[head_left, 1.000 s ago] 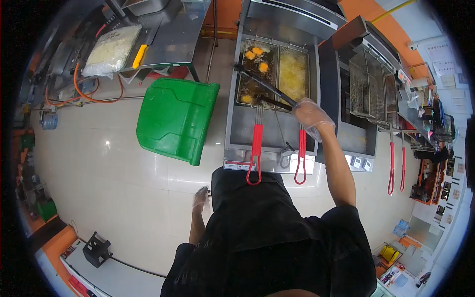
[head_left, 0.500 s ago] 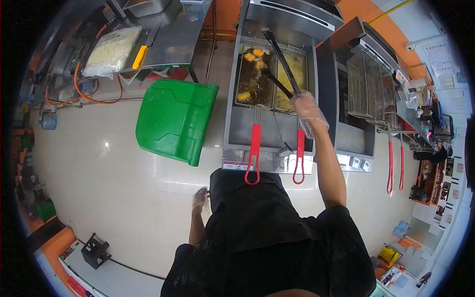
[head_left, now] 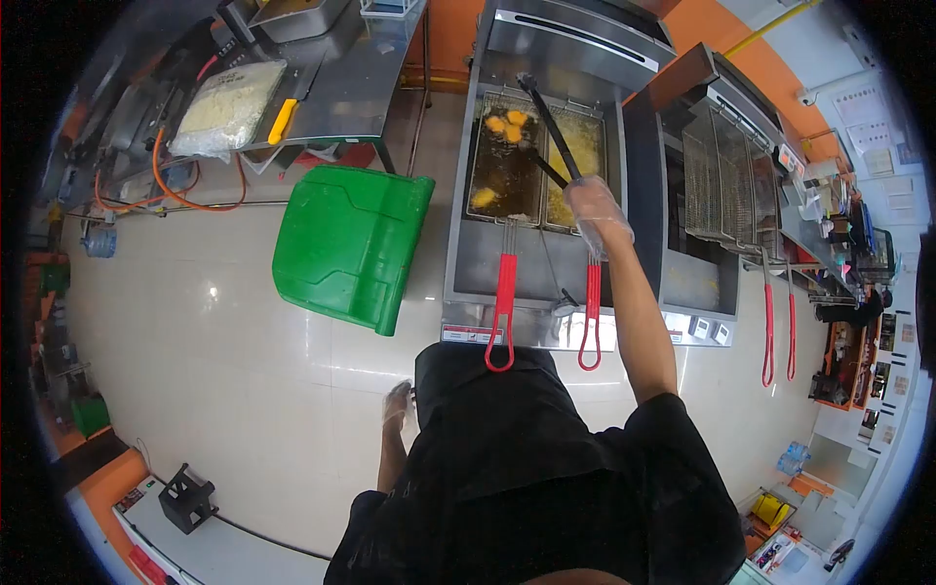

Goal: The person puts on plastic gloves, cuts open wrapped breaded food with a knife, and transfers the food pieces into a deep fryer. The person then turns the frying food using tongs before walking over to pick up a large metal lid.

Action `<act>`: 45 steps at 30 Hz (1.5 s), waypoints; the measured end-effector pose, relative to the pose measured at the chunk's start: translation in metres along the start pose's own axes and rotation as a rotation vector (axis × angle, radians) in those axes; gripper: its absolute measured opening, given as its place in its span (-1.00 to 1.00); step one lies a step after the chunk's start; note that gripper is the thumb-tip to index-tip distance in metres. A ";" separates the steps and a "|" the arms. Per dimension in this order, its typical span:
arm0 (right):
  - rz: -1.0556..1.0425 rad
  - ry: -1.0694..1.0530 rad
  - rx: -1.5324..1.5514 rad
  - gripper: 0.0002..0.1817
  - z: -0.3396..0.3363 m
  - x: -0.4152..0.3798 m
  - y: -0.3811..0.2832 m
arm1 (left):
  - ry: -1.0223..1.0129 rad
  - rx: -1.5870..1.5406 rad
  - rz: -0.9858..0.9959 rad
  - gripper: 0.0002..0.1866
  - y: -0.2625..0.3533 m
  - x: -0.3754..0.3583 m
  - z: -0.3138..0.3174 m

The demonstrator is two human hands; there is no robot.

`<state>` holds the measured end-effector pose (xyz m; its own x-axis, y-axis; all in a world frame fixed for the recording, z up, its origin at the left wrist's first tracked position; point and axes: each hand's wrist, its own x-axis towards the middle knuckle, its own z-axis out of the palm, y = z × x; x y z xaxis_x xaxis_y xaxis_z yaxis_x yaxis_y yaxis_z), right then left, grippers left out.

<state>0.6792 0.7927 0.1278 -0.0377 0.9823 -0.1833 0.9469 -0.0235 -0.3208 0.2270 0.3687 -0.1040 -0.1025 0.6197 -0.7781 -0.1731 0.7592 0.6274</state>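
My right hand [head_left: 596, 207], in a clear plastic glove, is closed round black tongs [head_left: 552, 127]. The tongs' two arms are spread apart over the fryer [head_left: 454, 249]. Below them, the left frying basket [head_left: 475, 146] sits in dark oil with several golden pieces of food [head_left: 514, 125] grouped near its back and another piece [head_left: 483, 198] near the front. The right basket [head_left: 592, 146] stands in yellowish, foamy oil. My left hand [head_left: 397, 402], also gloved, hangs low at my side over the floor, away from the fryer; its fingers are blurred within the loose glove.
Red basket handles [head_left: 504, 292] stick out over the fryer's front edge. Left of the fryer is a green bin lid [head_left: 346, 249]. A steel table [head_left: 356, 97] carries a bag of pale food [head_left: 229, 107] and a yellow-handled knife [head_left: 283, 121]. More wire baskets [head_left: 720, 180] stand at the right.
My right hand has drawn back slightly left with the tongs, and the lower tong arm has moved away from the food. The pieces at the back now sit closer together.
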 end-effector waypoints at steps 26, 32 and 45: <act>0.311 0.039 0.198 -0.56 -0.024 0.017 -0.037 | -0.011 -0.028 -0.054 -0.49 -0.003 0.020 -0.009; 0.320 0.068 0.218 -0.56 0.000 0.052 -0.031 | 0.019 -0.047 -0.122 -0.49 -0.013 0.022 -0.020; 0.335 0.048 0.211 -0.54 -0.041 0.010 -0.050 | 0.038 0.270 0.015 -0.55 -0.015 0.019 -0.013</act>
<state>0.6447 0.8117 0.1798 0.2821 0.9211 -0.2684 0.8174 -0.3773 -0.4353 0.2154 0.3663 -0.1289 -0.1404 0.6269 -0.7664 0.0959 0.7790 0.6196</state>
